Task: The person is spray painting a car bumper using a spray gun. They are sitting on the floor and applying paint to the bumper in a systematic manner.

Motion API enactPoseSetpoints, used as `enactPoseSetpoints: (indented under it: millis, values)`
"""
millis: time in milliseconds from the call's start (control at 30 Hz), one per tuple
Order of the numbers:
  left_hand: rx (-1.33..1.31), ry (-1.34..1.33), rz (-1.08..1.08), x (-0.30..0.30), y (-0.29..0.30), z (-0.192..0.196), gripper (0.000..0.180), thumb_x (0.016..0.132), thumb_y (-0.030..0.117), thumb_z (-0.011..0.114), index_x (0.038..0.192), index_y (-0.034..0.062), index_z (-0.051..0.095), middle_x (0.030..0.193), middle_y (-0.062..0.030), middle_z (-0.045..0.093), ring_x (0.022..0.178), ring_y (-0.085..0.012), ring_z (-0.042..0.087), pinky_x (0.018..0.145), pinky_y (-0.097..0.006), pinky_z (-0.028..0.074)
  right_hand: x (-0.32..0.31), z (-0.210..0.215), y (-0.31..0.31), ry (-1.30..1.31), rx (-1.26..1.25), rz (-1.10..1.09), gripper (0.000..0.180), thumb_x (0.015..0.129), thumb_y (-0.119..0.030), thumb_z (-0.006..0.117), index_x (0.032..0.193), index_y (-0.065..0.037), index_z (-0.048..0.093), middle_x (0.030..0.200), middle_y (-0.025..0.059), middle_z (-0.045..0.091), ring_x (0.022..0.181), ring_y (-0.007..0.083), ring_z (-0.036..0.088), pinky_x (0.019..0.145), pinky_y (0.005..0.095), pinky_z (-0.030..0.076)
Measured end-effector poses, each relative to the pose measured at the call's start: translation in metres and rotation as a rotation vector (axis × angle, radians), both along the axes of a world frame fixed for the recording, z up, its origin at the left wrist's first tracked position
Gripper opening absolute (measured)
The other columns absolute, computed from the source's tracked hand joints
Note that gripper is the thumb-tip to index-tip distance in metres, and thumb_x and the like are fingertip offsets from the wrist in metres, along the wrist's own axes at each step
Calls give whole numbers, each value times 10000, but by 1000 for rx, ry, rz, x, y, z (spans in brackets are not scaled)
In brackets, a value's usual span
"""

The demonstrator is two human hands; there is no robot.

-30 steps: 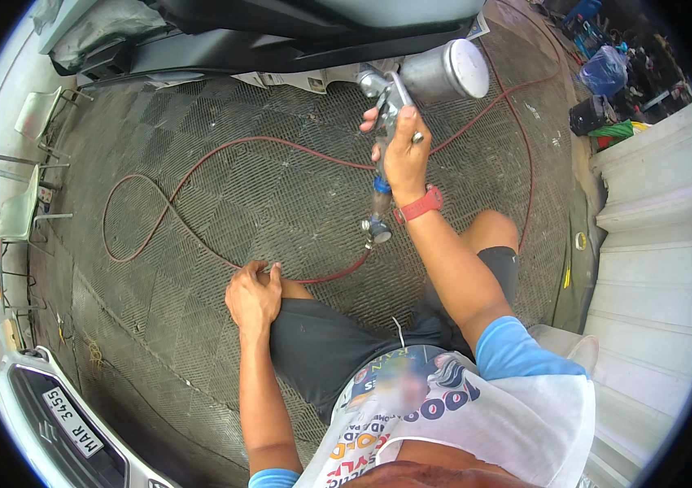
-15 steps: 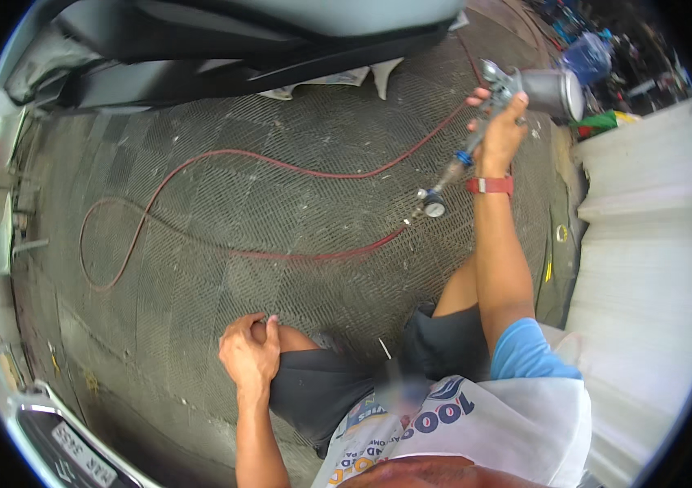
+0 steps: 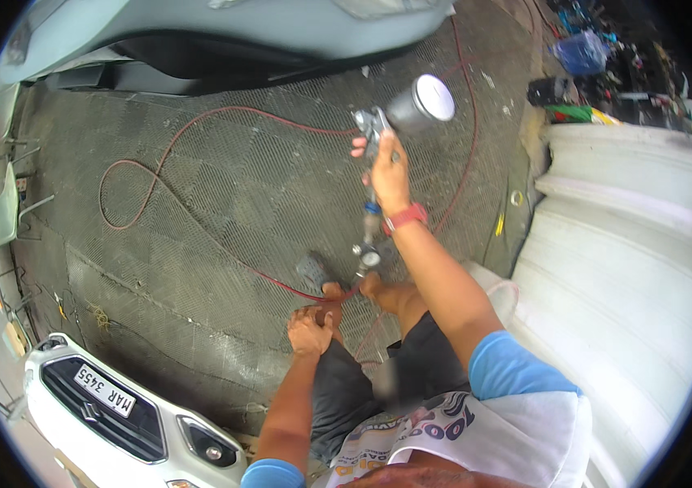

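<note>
My right hand (image 3: 391, 172), with a red band at the wrist, is closed around the handle of a paint spray gun (image 3: 374, 130). A grey cup with a pale round lid (image 3: 434, 98) sits on the gun and tilts to the right. Below the handle hang a blue fitting (image 3: 373, 208) and a small round pressure gauge (image 3: 372, 258). From there a red air hose (image 3: 232, 256) loops over the floor. My left hand (image 3: 311, 329) lies over my left knee with its fingers spread, holding nothing.
A grey car body with a black lower edge (image 3: 199, 69) spans the top. At lower left stands a white car (image 3: 150, 431). Pale corrugated sheeting (image 3: 622, 220) lines the right side. Chairs (image 3: 8, 203) stand at left, and clutter with a blue water jug (image 3: 582, 53) lies at upper right.
My right hand has moved left and slightly down with the spray gun. My view has shifted, bringing more of the white car in. My left hand still rests on the knee.
</note>
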State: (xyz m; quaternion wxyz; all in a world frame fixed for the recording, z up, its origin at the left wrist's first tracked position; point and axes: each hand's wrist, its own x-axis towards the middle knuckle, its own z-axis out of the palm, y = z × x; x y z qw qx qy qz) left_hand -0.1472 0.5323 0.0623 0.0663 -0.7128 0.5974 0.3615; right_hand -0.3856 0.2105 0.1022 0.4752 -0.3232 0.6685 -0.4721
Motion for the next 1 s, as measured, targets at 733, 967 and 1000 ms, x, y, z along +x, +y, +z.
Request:
enactPoseSetpoints:
  millis: [733, 967, 1000]
  values:
    - [703, 66, 643, 23, 199, 70, 638, 1105, 603, 532, 1404, 61, 684, 1380, -213, 727, 1303, -404, 681, 1113, -488, 505, -141, 24, -114, 70, -184, -410, 672, 1170, -553, 358, 1251, 45, 653, 909, 154, 769, 698, 199, 757, 436, 294, 553]
    - [656, 153, 635, -20, 194, 81, 609, 1092, 575, 578, 1431, 79, 679, 1403, -198, 724, 1324, -397, 674, 1131, -483, 500, -78, 37, -90, -27, -35, -208, 661, 1174, -545, 360, 1189, 21, 701, 904, 160, 791, 707, 203, 761, 441, 305, 513]
    - [652, 157, 635, -22, 192, 82, 609, 1092, 574, 578, 1436, 82, 679, 1406, -201, 723, 1328, -400, 672, 1134, -481, 500, -66, 33, -89, -43, -25, -184, 663, 1174, -549, 360, 1204, 17, 705, 905, 156, 787, 713, 195, 757, 444, 305, 514]
